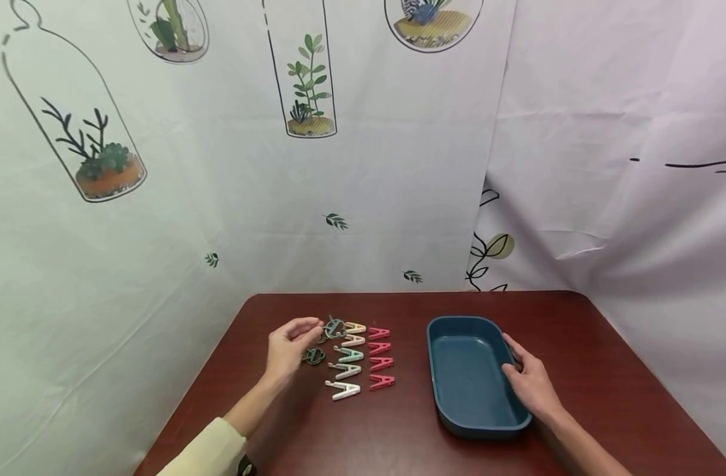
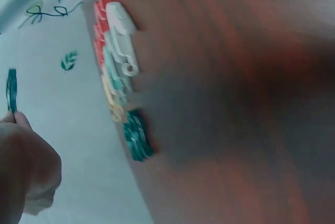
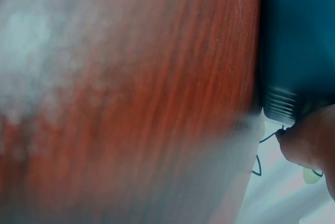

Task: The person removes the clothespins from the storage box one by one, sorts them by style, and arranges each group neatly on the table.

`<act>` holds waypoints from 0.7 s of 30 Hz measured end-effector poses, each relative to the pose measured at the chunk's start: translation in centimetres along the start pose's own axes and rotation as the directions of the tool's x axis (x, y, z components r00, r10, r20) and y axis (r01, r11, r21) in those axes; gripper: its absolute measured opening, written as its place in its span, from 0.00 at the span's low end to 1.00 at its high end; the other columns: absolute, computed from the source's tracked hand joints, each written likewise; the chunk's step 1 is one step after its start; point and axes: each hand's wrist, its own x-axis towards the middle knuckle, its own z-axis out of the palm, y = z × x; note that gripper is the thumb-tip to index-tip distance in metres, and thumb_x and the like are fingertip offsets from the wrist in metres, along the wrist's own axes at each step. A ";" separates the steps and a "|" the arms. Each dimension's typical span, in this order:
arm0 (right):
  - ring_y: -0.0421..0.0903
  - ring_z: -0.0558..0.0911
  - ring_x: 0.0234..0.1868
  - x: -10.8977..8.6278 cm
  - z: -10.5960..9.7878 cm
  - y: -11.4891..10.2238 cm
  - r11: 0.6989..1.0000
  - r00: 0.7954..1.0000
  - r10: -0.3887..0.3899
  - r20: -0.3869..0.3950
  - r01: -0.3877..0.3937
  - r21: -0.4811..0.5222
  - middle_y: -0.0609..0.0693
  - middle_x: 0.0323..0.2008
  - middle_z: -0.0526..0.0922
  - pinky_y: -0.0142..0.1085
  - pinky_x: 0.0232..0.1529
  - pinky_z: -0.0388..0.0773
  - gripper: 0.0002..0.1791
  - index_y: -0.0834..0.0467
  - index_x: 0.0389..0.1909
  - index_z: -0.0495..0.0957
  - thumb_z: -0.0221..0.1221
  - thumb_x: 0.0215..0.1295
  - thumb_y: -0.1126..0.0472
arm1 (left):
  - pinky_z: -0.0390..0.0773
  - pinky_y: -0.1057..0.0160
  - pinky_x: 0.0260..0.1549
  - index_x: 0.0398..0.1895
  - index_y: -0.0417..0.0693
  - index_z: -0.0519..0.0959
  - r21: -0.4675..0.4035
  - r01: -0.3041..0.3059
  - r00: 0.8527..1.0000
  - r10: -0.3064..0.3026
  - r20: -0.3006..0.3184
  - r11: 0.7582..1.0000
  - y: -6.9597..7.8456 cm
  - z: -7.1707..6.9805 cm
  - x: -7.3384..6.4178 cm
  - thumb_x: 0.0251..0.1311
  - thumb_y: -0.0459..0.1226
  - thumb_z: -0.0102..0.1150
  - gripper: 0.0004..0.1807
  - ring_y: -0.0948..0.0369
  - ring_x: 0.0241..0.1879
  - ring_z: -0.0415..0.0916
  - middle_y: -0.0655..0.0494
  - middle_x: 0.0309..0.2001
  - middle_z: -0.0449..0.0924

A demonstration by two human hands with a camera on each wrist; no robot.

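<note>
My left hand (image 1: pixel 293 345) pinches a thin, teal, roughly round clip-like piece (image 1: pixel 335 328) between thumb and fingertips, held up above the table; the left wrist view shows it edge-on. Below that hand lies a small dark green piece (image 1: pixel 313 356) of similar look, which the left wrist view shows as a green bunch (image 2: pixel 137 135). Next to it stretches a column of clothespins in yellow, mint green (image 1: pixel 348 354) and white (image 1: pixel 344 390). My right hand (image 1: pixel 532 382) grips the right rim of a deep blue rectangular tray (image 1: pixel 437 383), thumb over the edge and fingers along the outside.
A second column holds several red clothespins (image 1: pixel 381 363), between the pale ones and the tray. Everything lies on a dark red-brown wooden table (image 1: pixel 399 430). White printed cloth (image 1: pixel 393 185) hangs behind and at both sides of the table.
</note>
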 end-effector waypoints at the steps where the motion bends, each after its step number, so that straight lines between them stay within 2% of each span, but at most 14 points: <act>1: 0.63 0.73 0.69 0.0 0.0 0.0 1.000 1.000 0.000 0.000 0.000 0.000 0.73 0.77 0.60 0.30 0.44 0.72 0.35 0.65 0.83 0.53 0.51 0.79 0.71 | 0.87 0.62 0.42 0.49 0.29 0.86 0.011 0.017 0.999 -0.017 -0.028 1.000 -0.2 -0.5 -0.2 0.62 0.26 0.74 0.14 0.64 0.40 0.89 0.36 0.47 0.89; 4: 0.63 0.72 0.70 -0.1 0.1 0.0 1.000 1.000 0.002 0.001 -0.002 0.000 0.73 0.77 0.61 0.28 0.45 0.73 0.35 0.65 0.83 0.53 0.51 0.79 0.71 | 0.87 0.63 0.44 0.51 0.29 0.85 0.055 0.073 0.992 -0.067 -0.105 0.996 -0.9 -1.9 -1.0 0.63 0.28 0.74 0.15 0.67 0.40 0.89 0.38 0.47 0.90; 8: 0.64 0.71 0.71 -0.1 0.1 0.0 1.000 1.000 0.002 0.002 -0.002 0.013 0.73 0.77 0.61 0.25 0.46 0.73 0.35 0.65 0.83 0.53 0.51 0.79 0.71 | 0.85 0.65 0.44 0.52 0.32 0.86 0.118 0.152 0.975 -0.129 -0.182 0.981 -1.6 -3.3 -2.1 0.64 0.30 0.74 0.15 0.69 0.40 0.88 0.44 0.47 0.91; 10: 0.64 0.72 0.71 -0.1 0.1 0.0 1.000 1.000 -0.001 0.002 0.001 0.018 0.73 0.77 0.61 0.25 0.46 0.73 0.35 0.65 0.83 0.53 0.51 0.79 0.72 | 0.86 0.64 0.44 0.53 0.31 0.85 0.117 0.190 0.967 -0.166 -0.193 0.975 -2.0 -3.7 -2.6 0.65 0.30 0.74 0.17 0.67 0.40 0.88 0.45 0.47 0.91; 17: 0.64 0.71 0.72 -0.1 0.1 0.0 1.000 1.000 -0.010 -0.006 0.010 0.010 0.73 0.77 0.61 0.24 0.46 0.71 0.35 0.66 0.83 0.54 0.51 0.79 0.72 | 0.87 0.64 0.44 0.58 0.22 0.79 0.010 0.292 0.940 -0.285 -0.188 0.956 -3.4 -4.5 -4.3 0.65 0.24 0.69 0.20 0.66 0.38 0.88 0.43 0.44 0.90; 21: 0.64 0.70 0.72 0.0 0.0 0.0 1.000 1.000 -0.010 -0.006 0.010 0.010 0.73 0.77 0.61 0.22 0.46 0.71 0.35 0.66 0.83 0.54 0.51 0.79 0.71 | 0.86 0.68 0.40 0.55 0.23 0.80 0.048 0.320 0.932 -0.305 -0.198 0.946 -3.9 -4.6 -5.1 0.65 0.24 0.70 0.17 0.67 0.36 0.87 0.44 0.42 0.90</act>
